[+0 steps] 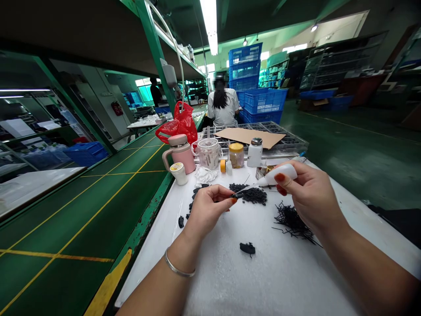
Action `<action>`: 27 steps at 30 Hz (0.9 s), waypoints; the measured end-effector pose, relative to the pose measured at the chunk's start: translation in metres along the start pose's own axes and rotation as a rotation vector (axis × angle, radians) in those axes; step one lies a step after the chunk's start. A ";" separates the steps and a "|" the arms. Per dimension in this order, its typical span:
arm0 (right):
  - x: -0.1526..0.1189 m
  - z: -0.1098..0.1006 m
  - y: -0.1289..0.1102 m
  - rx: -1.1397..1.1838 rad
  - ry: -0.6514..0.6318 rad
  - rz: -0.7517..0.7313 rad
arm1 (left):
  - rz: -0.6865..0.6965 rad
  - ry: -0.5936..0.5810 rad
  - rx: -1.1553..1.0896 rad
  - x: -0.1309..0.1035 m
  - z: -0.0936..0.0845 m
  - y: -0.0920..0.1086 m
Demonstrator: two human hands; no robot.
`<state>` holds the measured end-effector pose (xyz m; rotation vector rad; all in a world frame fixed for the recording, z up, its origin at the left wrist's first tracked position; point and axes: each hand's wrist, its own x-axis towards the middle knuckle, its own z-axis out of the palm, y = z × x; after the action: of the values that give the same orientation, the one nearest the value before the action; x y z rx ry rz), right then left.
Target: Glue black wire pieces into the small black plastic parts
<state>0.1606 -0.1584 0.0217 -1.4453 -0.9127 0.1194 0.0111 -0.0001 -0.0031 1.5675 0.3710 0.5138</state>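
Between the thumb and fingers of my left hand (pixel 210 204) is a small black plastic part (pixel 237 195), partly hidden by the fingertips. My right hand (pixel 311 188) grips a white squeeze bottle (pixel 281 174), tilted so its thin nozzle points down left to that part; whether the tip touches it I cannot tell. Just behind lies a heap of tiny black rings (pixel 255 195). A pile of thin black rods (pixel 292 221) sits below my right hand. One curved black part (pixel 247 249) lies alone nearer to me, and several similar parts (pixel 181 221) are left of my left hand.
Along the back of the white table (pixel 217 281) stand a pink mug (pixel 183 154), a clear tub (pixel 208 153), a yellow-lidded jar (pixel 236 155) and a white metal-topped bottle (pixel 255 152). Behind them, cardboard (pixel 251 137) covers divided trays. A green conveyor (pixel 88 210) runs along the left. A person (pixel 223 105) sits ahead.
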 end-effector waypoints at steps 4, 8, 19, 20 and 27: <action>0.000 -0.001 0.000 0.002 0.001 -0.001 | 0.003 -0.007 0.013 0.000 0.000 -0.001; 0.000 0.000 -0.001 -0.010 0.002 -0.004 | 0.003 -0.005 0.015 0.000 0.001 -0.001; 0.000 -0.003 -0.001 -0.040 0.010 -0.004 | -0.006 0.002 0.018 0.000 0.001 0.000; 0.000 -0.003 -0.001 -0.017 0.017 0.004 | -0.007 0.002 0.018 0.000 0.001 0.000; 0.008 -0.002 -0.003 0.469 0.127 0.234 | 0.007 -0.007 0.001 -0.002 0.000 0.002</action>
<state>0.1655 -0.1558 0.0285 -1.0999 -0.5607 0.3858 0.0098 -0.0015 -0.0012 1.5717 0.3606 0.5132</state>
